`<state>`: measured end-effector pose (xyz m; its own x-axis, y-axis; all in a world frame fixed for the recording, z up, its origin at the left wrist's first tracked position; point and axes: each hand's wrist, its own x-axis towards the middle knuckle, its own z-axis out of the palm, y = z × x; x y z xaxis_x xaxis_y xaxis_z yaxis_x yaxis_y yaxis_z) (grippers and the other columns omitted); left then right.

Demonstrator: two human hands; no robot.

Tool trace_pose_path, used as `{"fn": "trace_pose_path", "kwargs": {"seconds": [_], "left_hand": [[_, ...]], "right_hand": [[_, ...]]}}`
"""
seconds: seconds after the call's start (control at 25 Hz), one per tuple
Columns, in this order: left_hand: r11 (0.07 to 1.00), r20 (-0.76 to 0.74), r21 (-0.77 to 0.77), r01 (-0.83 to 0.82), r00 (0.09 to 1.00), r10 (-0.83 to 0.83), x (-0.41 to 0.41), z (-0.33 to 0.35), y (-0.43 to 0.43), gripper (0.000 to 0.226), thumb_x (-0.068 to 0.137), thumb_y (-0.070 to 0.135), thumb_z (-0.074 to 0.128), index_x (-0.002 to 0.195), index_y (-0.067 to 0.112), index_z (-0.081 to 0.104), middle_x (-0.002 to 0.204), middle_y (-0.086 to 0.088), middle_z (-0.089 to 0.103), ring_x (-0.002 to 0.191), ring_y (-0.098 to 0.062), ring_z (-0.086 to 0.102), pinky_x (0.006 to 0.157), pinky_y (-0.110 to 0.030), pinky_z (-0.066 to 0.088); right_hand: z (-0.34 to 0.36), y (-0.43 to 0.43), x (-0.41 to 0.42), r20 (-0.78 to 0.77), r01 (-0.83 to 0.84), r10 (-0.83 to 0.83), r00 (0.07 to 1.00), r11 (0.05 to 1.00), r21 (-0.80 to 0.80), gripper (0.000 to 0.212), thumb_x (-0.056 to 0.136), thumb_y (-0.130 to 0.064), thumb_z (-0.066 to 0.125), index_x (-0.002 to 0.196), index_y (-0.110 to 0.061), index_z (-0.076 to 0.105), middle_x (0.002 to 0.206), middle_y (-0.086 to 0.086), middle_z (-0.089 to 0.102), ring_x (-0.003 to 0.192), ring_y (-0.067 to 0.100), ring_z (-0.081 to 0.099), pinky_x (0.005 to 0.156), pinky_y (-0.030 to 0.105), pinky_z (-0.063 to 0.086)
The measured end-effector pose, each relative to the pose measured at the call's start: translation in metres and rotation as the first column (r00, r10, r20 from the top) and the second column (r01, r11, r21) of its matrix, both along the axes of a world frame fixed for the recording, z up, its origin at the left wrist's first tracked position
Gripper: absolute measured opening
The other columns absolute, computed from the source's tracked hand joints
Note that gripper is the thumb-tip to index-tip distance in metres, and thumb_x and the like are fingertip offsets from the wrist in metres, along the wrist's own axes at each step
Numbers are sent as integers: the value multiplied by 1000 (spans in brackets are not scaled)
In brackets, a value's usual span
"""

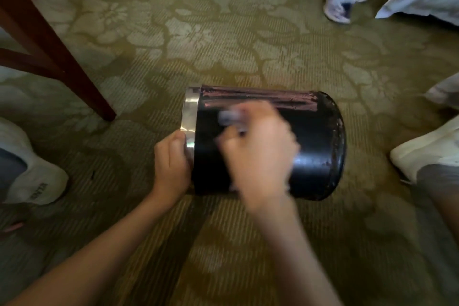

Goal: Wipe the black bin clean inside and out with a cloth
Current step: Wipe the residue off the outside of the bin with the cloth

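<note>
The black bin [315,141] lay on its side on the patterned carpet [223,45], its silver rim band [190,112] to the left and its round base turned to the right. The mouth faced left, away from view, so the inside could not be seen.

The left hand [171,164] was closed around the rim at the near edge, thumb over the silver band, holding the bin against rolling. The right hand [258,154] was over the middle of the upper wall, heavily blurred. A pale cloth [229,117] showed bunched at its fingers [223,143], which looked curled round it, though the blur hid how firmly they held.

The bin looked light and rigid, a thin-walled cylinder that one hand could turn easily. Its glossy wall caught a highlight near the base, so it was probably slick, and lying on its side it would roll under any sideways push. The rim was the sound place to hold: a firm edge the fingers could hook over. A flaking, reddish streak ran along the far side of the wall, and the base edge looked chipped, so hard rubbing there might lift more of the coating.

A dark wooden chair leg [62,57] stood to the left, and white shoes [37,176] lay near on both sides.
</note>
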<state>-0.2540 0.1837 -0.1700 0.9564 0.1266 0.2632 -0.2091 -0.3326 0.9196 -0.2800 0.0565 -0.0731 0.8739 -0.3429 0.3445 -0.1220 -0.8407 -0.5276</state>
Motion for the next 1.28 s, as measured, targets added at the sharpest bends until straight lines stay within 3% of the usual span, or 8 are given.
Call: {"fn": "trace_pose_path", "kwargs": {"seconds": [0.12, 0.32, 0.56, 0.68, 0.76, 0.84, 1.04, 1.28], "left_hand": [[998, -101, 57, -4, 995, 10, 2, -3, -1, 36, 98, -3, 41, 68, 13, 53, 61, 1, 52, 54, 5, 44, 51, -19, 37], [991, -37, -131, 37, 998, -42, -11, 2, 0, 38, 91, 14, 32, 55, 14, 44, 48, 2, 45, 44, -5, 42, 41, -20, 32], [979, -83, -199, 44, 995, -61, -23, -4, 2, 42, 85, 37, 31, 58, 10, 48, 50, -2, 48, 45, -9, 45, 42, -23, 34], [994, -68, -111, 22, 997, -29, -23, -10, 6, 48, 91, 30, 35, 60, -3, 50, 54, -16, 51, 48, -19, 47, 45, -30, 36], [999, -63, 30, 13, 998, -11, -22, -14, 8, 39, 97, 5, 46, 59, -2, 51, 55, -16, 54, 51, -19, 49, 47, -31, 36], [1000, -65, 24, 3, 998, -1, -24, -15, 9, 40, 96, 2, 45, 56, 6, 49, 53, -9, 51, 48, -13, 48, 46, -26, 37], [981, -107, -181, 73, 990, -93, -34, -12, 10, 40, 89, 30, 31, 56, 20, 50, 53, -2, 57, 48, -7, 52, 43, -17, 40], [983, -152, -176, 56, 985, -83, -28, 14, 12, 46, 99, 19, 31, 62, 2, 53, 56, -6, 58, 54, -21, 55, 49, -30, 43]], "right_hand": [[-2, 43, 1, -14, -246, 246, 969, 969, -2, 17, 78, -28, 69, 95, -30, 66, 95, -11, 61, 85, 15, 62, 62, 27, 33], [3, -80, -1, -77, 203, -209, 975, 976, -82, 27, 78, -34, 70, 104, -34, 67, 99, -2, 70, 94, 30, 66, 70, 34, 45], [8, -89, -9, -78, 275, -273, 959, 961, 25, 21, 78, -28, 68, 99, -30, 67, 98, 2, 70, 93, 33, 64, 70, 35, 42], [1, -13, -4, -30, 80, -79, 996, 995, 51, 18, 75, -28, 74, 91, -33, 67, 93, -9, 69, 86, 21, 67, 64, 29, 41], [2, 38, -5, -16, -148, 148, 989, 989, 5, 16, 79, -26, 69, 94, -30, 67, 97, -9, 64, 86, 19, 65, 63, 28, 34], [5, 44, -4, -31, -204, 204, 978, 979, -3, 17, 81, -28, 67, 98, -31, 66, 100, -10, 63, 88, 19, 64, 65, 29, 34], [12, -85, -15, -128, 168, -173, 976, 984, -49, 27, 78, -33, 70, 105, -34, 67, 99, -2, 71, 95, 30, 66, 73, 36, 47], [10, -108, -22, -82, 249, -251, 964, 968, -43, 25, 80, -25, 65, 104, -26, 67, 99, 7, 69, 95, 39, 62, 72, 37, 39]]}}
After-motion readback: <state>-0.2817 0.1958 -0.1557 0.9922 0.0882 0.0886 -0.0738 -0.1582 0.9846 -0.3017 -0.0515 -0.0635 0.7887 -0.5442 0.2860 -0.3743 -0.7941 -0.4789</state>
